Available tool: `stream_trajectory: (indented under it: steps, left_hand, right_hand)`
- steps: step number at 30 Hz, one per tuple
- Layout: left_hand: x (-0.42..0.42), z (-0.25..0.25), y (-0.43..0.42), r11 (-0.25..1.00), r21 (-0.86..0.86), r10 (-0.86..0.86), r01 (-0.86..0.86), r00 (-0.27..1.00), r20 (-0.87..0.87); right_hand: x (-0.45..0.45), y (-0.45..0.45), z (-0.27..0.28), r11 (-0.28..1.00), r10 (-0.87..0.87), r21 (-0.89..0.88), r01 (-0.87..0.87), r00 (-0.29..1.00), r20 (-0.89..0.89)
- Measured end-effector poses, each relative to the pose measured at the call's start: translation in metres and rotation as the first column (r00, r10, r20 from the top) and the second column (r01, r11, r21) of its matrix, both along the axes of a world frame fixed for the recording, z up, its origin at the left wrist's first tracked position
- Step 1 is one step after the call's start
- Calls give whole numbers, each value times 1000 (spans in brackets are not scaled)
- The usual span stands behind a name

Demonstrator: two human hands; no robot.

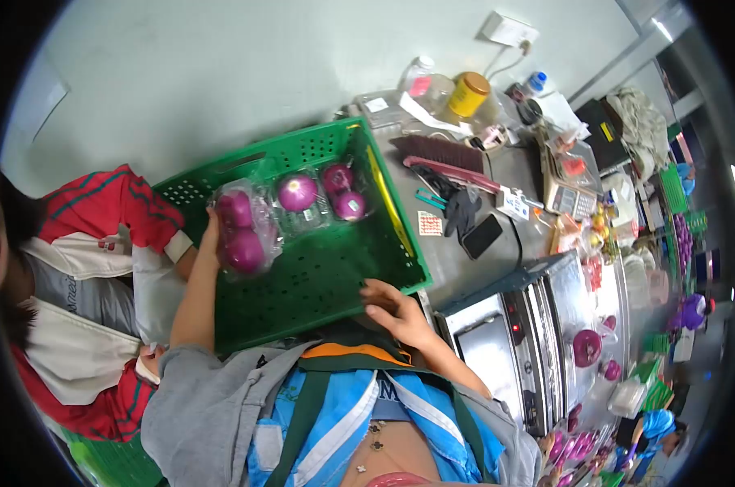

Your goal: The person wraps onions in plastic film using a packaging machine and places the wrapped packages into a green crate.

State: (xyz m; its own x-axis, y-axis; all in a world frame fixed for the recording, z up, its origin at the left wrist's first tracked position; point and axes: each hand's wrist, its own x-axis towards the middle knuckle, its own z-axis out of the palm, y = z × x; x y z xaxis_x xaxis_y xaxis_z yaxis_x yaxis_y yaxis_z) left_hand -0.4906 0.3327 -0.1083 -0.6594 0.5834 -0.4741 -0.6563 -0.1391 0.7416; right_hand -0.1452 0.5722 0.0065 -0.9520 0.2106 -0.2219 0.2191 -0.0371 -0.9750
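Note:
My left hand (212,234) grips the left side of a clear plastic pack with two purple onions (244,250), inside a green crate (319,318). Most of its fingers are hidden behind the pack. Beyond it in the crate lie two more wrapped packs of purple onions (296,193), side by side along the back wall. Over the crate's near right corner is my right hand (401,315), with nothing in it, fingers loosely bent and thumb apart.
At left stands a person in a red and white jacket (83,211), close to the crate. The metal table at right bears a brush (444,154), gloves (462,213), a phone (482,236), a scale (570,200) and a sealing machine (497,345). A yellow-lidded jar (469,94) stands behind.

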Motion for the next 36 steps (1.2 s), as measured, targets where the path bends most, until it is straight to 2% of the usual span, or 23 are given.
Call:
stream_trajectory:
  steps: [1, 2, 3, 5, 7, 12, 14, 15, 18, 21, 22, 23, 24, 25, 26, 27, 28, 29, 31, 33, 35, 36]
  left_hand:
    - [-5, 12, -14, 976, -194, 110, -102, 994, 29]
    - [-17, 8, -31, 923, -349, 176, -162, 984, 9]
    - [-33, -6, -45, 922, -349, 184, -167, 983, 15]
    - [-66, -45, -69, 822, -523, 242, -226, 969, -38]
    - [-83, -60, -83, 802, -549, 239, -235, 969, -65]
    - [-110, -106, -100, 742, -622, 160, -249, 967, -197]
    - [-100, -80, -84, 517, -853, 6, -76, 996, -85]
    - [-104, -83, -83, 516, -853, 2, -73, 996, -84]
    - [-109, -116, -80, 403, -861, -62, -311, 929, -365]
    - [-99, -140, -68, 321, -777, -170, -541, 775, -609]
    - [-88, -115, -56, 207, -700, -308, -684, 633, -710]
    - [-88, -117, -47, 167, -517, -275, -839, 464, -842]
    - [-72, -81, -16, 136, -416, -369, -899, 344, -863]
    - [-56, -53, 19, 294, -339, -369, -893, 221, -903]
    - [-38, -31, 61, 588, -141, -294, -797, -48, -955]
    - [8, 15, 119, 749, -105, -200, -654, -72, -977]
    - [43, 30, 164, 936, -141, -104, -322, 128, -986]
    - [82, 43, 206, 994, -94, -106, 51, 339, -935]
    - [192, 85, 278, 877, -127, -288, 463, 296, -911]
    - [289, 125, 331, 622, -89, -114, 778, -23, -993]
    - [365, 146, 378, 375, -111, 89, 920, -155, -984]
    - [392, 150, 400, 294, -162, 159, 942, -215, -963]
  right_hand:
    - [1, 1, -6, 995, -23, -92, 27, 998, 52]
    - [1, 2, -10, 996, -10, -90, 16, 998, 57]
    - [2, 1, -12, 994, -34, -98, 40, 998, 62]
    - [1, 2, -15, 993, -52, -105, 60, 996, 77]
    - [3, 2, -16, 962, -114, -239, 130, 990, 80]
    - [9, 1, -17, 935, -165, -292, 199, 977, 138]
    - [11, -1, -16, 928, -187, -288, 234, 965, 181]
    - [11, -2, -17, 927, -191, -289, 239, 964, 182]
    - [14, -5, -18, 906, -226, -316, 281, 953, 202]
    - [21, -4, -19, 892, -260, -338, 300, 953, 158]
    - [27, -2, -18, 907, -248, -299, 296, 950, 189]
    - [38, -1, -17, 916, -255, -255, 308, 941, 221]
    - [52, 0, -26, 919, -319, -167, 358, 922, 221]
    - [66, 1, -26, 903, -386, -107, 415, 896, 219]
    - [82, 4, -29, 874, -438, -135, 467, 876, 201]
    - [99, 6, -33, 837, -495, -161, 523, 849, 185]
    - [116, 9, -34, 806, -558, -113, 582, 809, 185]
    - [132, 14, -33, 772, -614, -64, 633, 768, 183]
    - [162, 24, -19, 600, -798, 17, 800, 596, 85]
    - [197, 35, -4, 438, -899, -38, 898, 437, -37]
    - [252, 45, 0, 315, -944, 42, 948, 318, -87]
    - [286, 50, 2, 286, -952, 103, 953, 294, -81]
